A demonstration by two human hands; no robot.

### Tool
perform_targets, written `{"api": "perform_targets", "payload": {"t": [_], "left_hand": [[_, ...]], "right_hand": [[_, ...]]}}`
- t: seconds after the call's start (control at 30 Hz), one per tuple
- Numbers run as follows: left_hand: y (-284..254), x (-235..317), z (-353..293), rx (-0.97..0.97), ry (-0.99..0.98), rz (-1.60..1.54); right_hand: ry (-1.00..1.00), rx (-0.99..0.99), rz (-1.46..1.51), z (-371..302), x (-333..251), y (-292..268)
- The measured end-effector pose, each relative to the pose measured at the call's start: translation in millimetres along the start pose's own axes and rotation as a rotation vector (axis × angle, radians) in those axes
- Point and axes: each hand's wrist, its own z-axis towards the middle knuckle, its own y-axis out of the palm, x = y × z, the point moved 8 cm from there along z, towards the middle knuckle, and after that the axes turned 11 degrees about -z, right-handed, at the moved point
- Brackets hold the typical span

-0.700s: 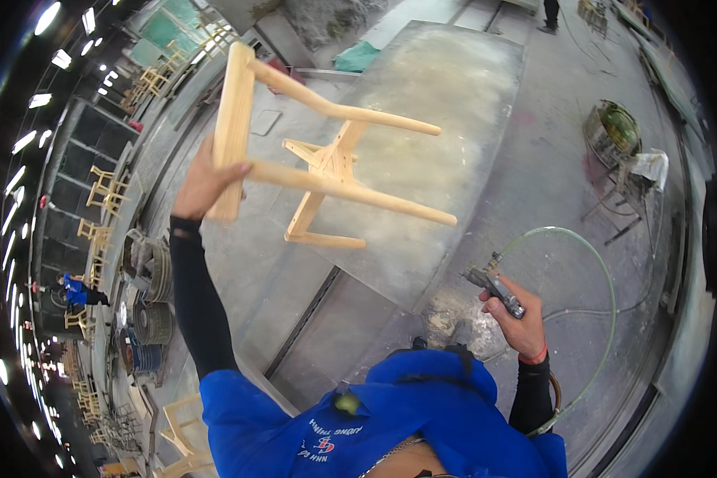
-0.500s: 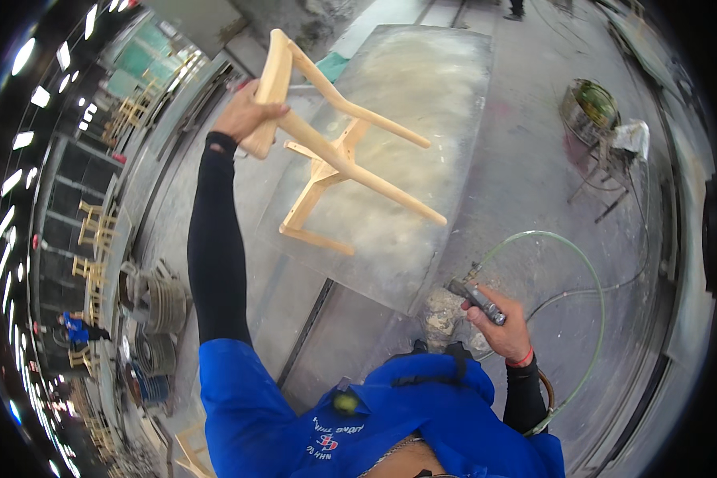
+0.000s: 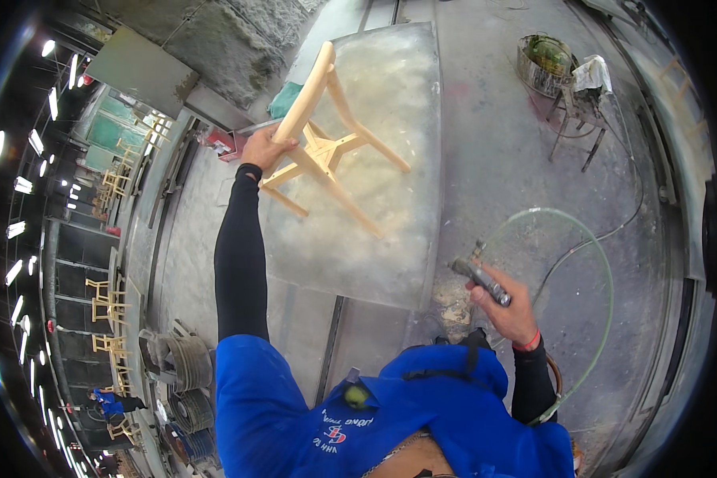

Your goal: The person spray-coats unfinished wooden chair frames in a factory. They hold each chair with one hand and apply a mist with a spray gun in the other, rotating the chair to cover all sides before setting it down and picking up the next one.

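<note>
My left hand (image 3: 267,150), at the end of an outstretched arm, is closed around the curved top rail of a pale wooden chair frame (image 3: 304,107). The frame is tilted, its legs and crossed braces over a large grey board (image 3: 366,271) dusted with pale overspray. Whether any leg touches the board I cannot tell. Lower right, my right hand (image 3: 508,309) grips a metal spray gun (image 3: 486,284), its nozzle end toward the upper left. A clear greenish hose (image 3: 611,287) loops to the right of that hand. A gap separates the gun from the frame.
A spattered bucket (image 3: 536,76) and a small stool (image 3: 564,119) with a pale cloth stand at far right. Stacked round containers (image 3: 187,362) are at left, beyond them several chair frames (image 3: 107,311) and a person in blue (image 3: 113,403). A red container (image 3: 221,142) sits beyond my left hand.
The chair frame has turned and dropped closer to the board, its legs now angled more downward. My left hand keeps its grip. The spray gun stays in my right hand, and the whole view has shifted.
</note>
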Motion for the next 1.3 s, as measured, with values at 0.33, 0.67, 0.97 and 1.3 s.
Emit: {"api": "perform_targets", "payload": {"t": [0.33,0.67,0.97,1.3], "left_hand": [[-23,-26,-8,0.573,-0.105,-0.174],[274,-248,-354,0.061,-0.306,0.328],[466,-192,-653,-0.501,-0.729,-0.187],[476,-189,-659,0.175,-1.476,-1.121]], "right_hand": [[-0.13,0.05,0.191,30,-42,-14],[-0.377,0.051,0.235,44,-91,-39],[-0.369,0.218,0.163,100,-88,-67],[-0.376,0.128,0.14,109,-106,-50]]}}
